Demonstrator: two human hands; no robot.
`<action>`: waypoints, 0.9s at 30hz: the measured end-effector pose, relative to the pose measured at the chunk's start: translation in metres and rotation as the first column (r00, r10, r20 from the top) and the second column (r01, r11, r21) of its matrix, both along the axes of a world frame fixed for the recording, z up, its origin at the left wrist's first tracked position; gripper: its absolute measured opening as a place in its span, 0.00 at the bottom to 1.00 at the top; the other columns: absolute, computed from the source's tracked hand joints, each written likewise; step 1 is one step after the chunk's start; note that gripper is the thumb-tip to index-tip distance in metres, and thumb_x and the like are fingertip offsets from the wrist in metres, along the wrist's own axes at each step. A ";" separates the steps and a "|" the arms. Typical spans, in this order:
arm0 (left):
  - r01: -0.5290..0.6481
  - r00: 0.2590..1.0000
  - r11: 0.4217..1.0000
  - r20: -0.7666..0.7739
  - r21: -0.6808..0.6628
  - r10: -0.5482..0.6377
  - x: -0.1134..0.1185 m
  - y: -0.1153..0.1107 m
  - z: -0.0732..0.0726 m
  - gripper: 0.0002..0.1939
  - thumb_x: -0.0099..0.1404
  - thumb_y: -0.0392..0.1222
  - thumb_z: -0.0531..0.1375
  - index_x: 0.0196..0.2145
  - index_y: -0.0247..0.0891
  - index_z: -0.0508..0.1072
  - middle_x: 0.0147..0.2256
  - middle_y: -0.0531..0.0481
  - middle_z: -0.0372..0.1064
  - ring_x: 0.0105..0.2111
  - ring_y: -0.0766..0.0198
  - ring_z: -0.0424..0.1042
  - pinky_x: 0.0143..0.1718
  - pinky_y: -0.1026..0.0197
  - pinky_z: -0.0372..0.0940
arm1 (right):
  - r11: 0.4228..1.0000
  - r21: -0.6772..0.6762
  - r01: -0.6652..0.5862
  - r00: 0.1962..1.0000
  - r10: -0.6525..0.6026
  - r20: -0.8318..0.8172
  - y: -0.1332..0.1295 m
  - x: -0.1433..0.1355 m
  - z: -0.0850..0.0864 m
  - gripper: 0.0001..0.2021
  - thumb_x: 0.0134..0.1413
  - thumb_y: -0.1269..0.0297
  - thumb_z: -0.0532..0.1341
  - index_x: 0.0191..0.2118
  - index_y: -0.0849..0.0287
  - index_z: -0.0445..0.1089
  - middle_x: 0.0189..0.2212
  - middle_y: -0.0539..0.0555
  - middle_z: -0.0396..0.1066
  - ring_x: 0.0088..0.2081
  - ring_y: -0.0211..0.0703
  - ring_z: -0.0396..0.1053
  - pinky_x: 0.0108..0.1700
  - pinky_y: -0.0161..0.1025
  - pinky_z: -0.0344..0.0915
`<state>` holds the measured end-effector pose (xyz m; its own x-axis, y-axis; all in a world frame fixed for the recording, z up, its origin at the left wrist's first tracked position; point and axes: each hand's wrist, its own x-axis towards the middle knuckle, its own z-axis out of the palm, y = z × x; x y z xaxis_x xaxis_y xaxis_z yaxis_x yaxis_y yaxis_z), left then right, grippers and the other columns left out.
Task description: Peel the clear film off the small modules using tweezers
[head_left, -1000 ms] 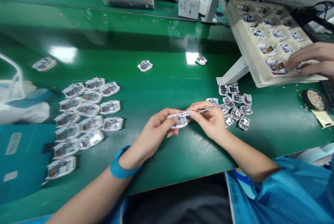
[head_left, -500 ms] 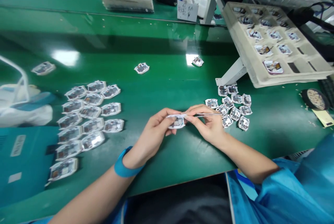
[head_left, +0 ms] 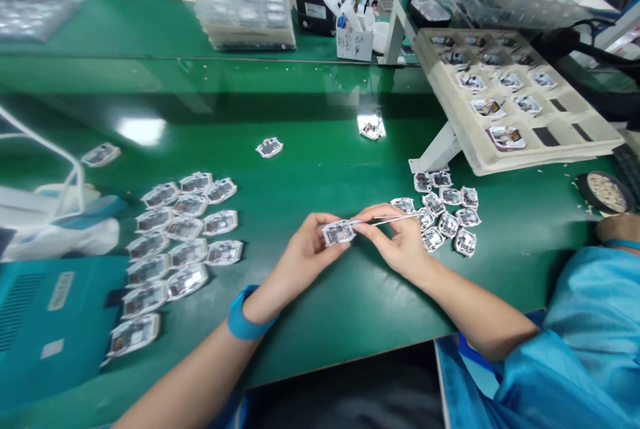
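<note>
Between the thumb and fingers of my left hand (head_left: pixel 311 249) is a small white-edged electronic module (head_left: pixel 339 232), its circuit side facing up. My right hand (head_left: pixel 395 239) pinches a pair of thin metal tweezers (head_left: pixel 387 219), whose tips reach the module's upper right edge. What exactly the tips touch is too small to tell. Just beyond my right hand lies a cluster of similar modules (head_left: pixel 449 223). Left of my left hand, more modules (head_left: pixel 187 252) are laid out in rough rows on the green table (head_left: pixel 300 329).
A beige compartment tray (head_left: pixel 565 132) with modules in several pockets sits tilted on a white stand (head_left: pixel 440 149). At right is a dark dish of small pale pieces (head_left: pixel 605 190). A teal box (head_left: pixel 60 329) and white cable (head_left: pixel 47 142) stand left. Another person's sleeve (head_left: pixel 600 309) shows at right.
My left thumb has shifted from the module's face to its lower edge, baring more of the circuit. The tweezers stay at its upper right. The camera view has tilted up a little.
</note>
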<state>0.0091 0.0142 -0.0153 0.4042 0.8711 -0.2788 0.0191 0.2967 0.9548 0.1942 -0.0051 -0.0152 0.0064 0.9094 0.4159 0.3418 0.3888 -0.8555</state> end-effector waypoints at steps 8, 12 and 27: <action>0.022 0.976 0.966 -0.215 0.256 0.035 -0.001 0.034 0.000 0.18 0.59 0.48 0.65 0.44 0.37 0.70 0.39 0.47 0.75 0.38 0.58 0.73 0.42 0.57 0.65 | 0.976 0.207 -0.060 0.998 0.053 0.040 -0.007 -0.006 0.007 0.03 0.58 0.68 0.65 0.39 0.54 0.73 0.33 0.52 0.80 0.36 0.44 0.78 0.42 0.45 0.73; 0.136 0.841 0.790 -0.492 0.598 0.227 0.007 0.076 0.001 0.14 0.60 0.46 0.66 0.42 0.37 0.76 0.43 0.43 0.74 0.47 0.51 0.68 0.52 0.51 0.58 | 0.962 0.260 -0.088 0.995 0.073 0.067 -0.008 -0.007 0.007 0.03 0.59 0.68 0.65 0.39 0.54 0.73 0.31 0.51 0.80 0.35 0.43 0.78 0.41 0.44 0.72; -0.010 0.359 0.786 -0.731 0.618 0.580 -0.063 0.187 -0.024 0.35 0.58 0.57 0.67 0.54 0.29 0.69 0.57 0.26 0.64 0.61 0.27 0.50 0.55 0.36 0.49 | 0.941 0.309 -0.140 0.988 0.113 0.103 -0.009 -0.009 0.000 0.03 0.60 0.66 0.65 0.40 0.55 0.71 0.33 0.52 0.81 0.35 0.40 0.79 0.44 0.42 0.70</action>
<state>-0.0542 0.2017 -0.0389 -0.1239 0.9789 0.1623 0.8948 0.0395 0.4447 0.1856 -0.0143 -0.0156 -0.1464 0.7234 0.6748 0.3367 0.6778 -0.6536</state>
